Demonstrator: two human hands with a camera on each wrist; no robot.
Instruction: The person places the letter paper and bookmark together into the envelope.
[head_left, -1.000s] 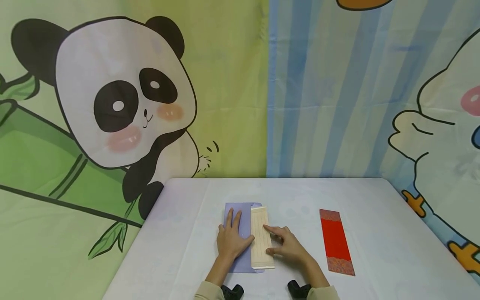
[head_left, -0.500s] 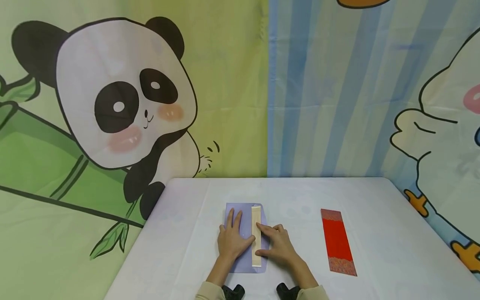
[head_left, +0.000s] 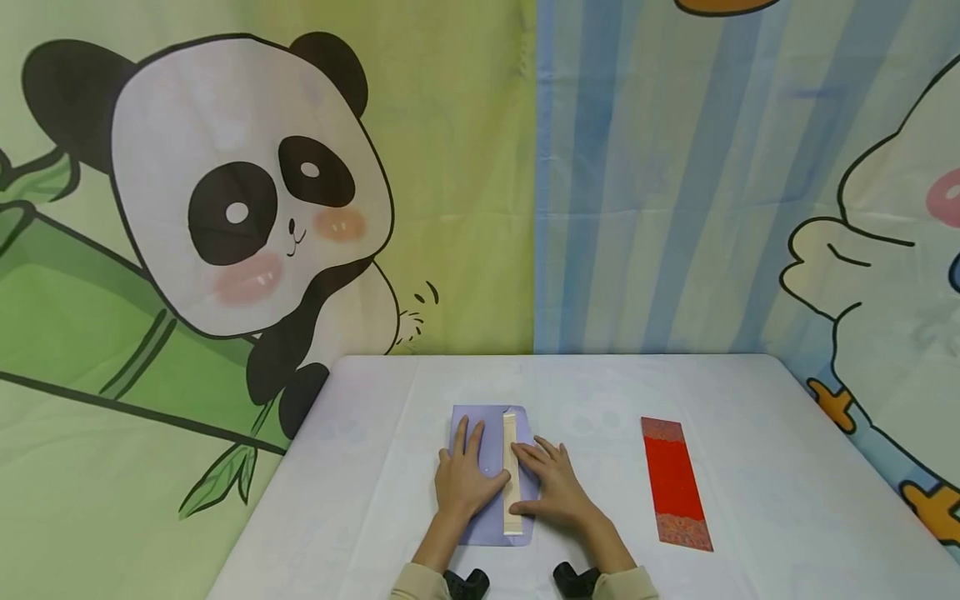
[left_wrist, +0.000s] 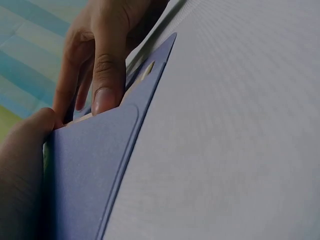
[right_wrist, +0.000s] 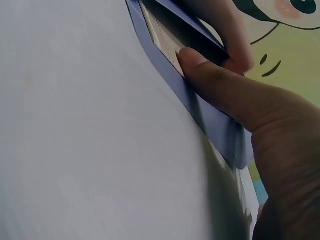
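Observation:
A lavender envelope (head_left: 491, 433) lies on the white table in the head view. My left hand (head_left: 463, 482) rests on it with fingers spread, thumb by the envelope's opening. A cream card with faint lines (head_left: 511, 467) sits partly inside, so only a narrow strip shows and the rest is hidden. My right hand (head_left: 557, 487) touches the card's right edge, thumb and index finger apart along it. In the right wrist view, the thumb (right_wrist: 215, 80) meets the card's edge within the envelope's mouth. The left wrist view shows the envelope (left_wrist: 100, 165) gaping slightly around the card.
To the right lies a red envelope (head_left: 675, 479) with patterned bands at both ends. The white table (head_left: 390, 467) runs back to a cartoon panda curtain (head_left: 247, 183). Dark devices (head_left: 467, 583) are worn at the wrists.
The cream card has slid left into the lavender envelope, from a wide panel to a narrow strip. My right hand moved left with it, and its other fingers now stretch out further. The left hand stayed.

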